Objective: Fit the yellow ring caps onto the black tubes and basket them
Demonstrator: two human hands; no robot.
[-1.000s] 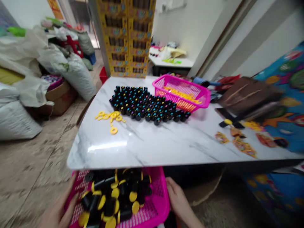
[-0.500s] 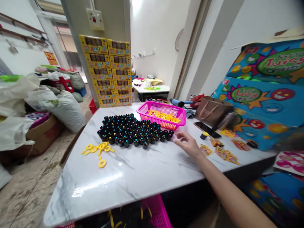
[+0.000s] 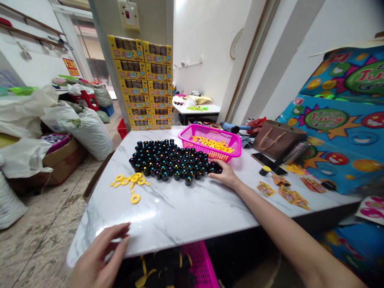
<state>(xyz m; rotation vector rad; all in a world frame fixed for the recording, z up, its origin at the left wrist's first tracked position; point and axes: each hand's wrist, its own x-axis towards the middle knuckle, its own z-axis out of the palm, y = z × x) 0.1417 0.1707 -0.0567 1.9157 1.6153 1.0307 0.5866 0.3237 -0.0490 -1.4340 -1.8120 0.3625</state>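
Observation:
Small black cups stand packed in a cluster on the marble-patterned table, with blue, yellow and purple dots showing in their tops. My right hand curls round the cups at the cluster's right end, thumb in front and fingers behind, closed about a black cup. At the table's near left edge is my left hand, empty, its thumb and fingers apart. Several yellow ring-shaped plastic pieces lie left of the cluster. A pink basket behind my right hand holds more yellow pieces.
Yellow boxes are stacked at the table's back. To the right lie a phone, a yellow-topped black cup, printed packets and a brown paper bag. Blue cartons stand beyond. Another pink basket sits below the table edge.
My right hand has moved left, from beside the cluster to around its end cups. My left hand has come into view at the lower left. The view has shifted slightly.

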